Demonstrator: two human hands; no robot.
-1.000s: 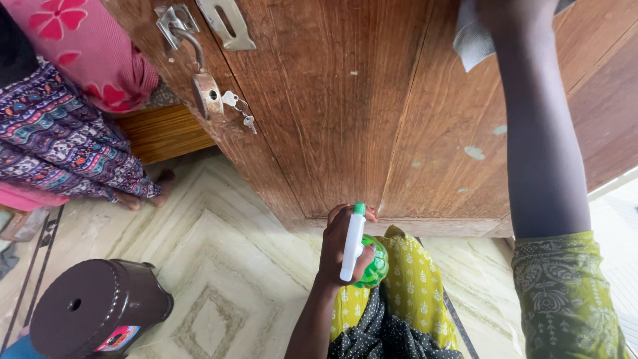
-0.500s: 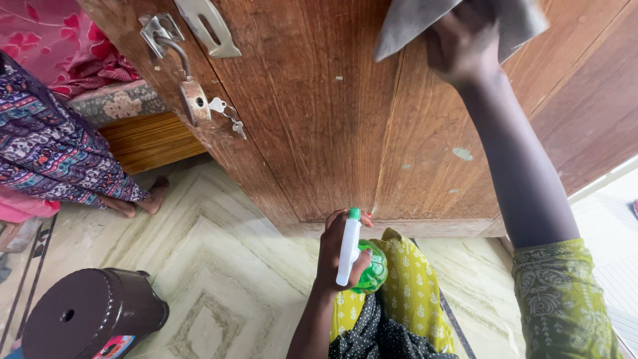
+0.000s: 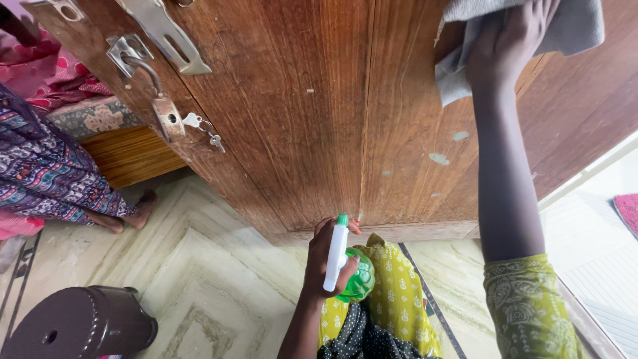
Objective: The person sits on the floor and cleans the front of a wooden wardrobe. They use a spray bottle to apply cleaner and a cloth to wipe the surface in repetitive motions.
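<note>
Since the earlier frame the right hand (image 3: pixel 508 43) has slid the grey cloth (image 3: pixel 465 63) rightward and a bit lower on the wooden door (image 3: pixel 299 113); view has tilted too, so latch and stool sit lower-left. R grip: palm flat, fingers spread over the cloth, pressing it to the door near the upper right. Left hand (image 3: pixel 329 256) low at centre, fingers wrapped shut round a green spray bottle (image 3: pixel 355 279) w/ white nozzle (image 3: pixel 335 252), nozzle up, just below the door's bottom edge. Metal latch w/ padlock (image 3: pixel 166 116) and keys (image 3: pixel 203 126) at the door's left edge. Brown plastic stool (image 3: pixel 80 329) on the marble floor (image 3: pixel 212 266), lower left. Another person's patterned clothing (image 3: pixel 40 179) and foot at far left.
</note>
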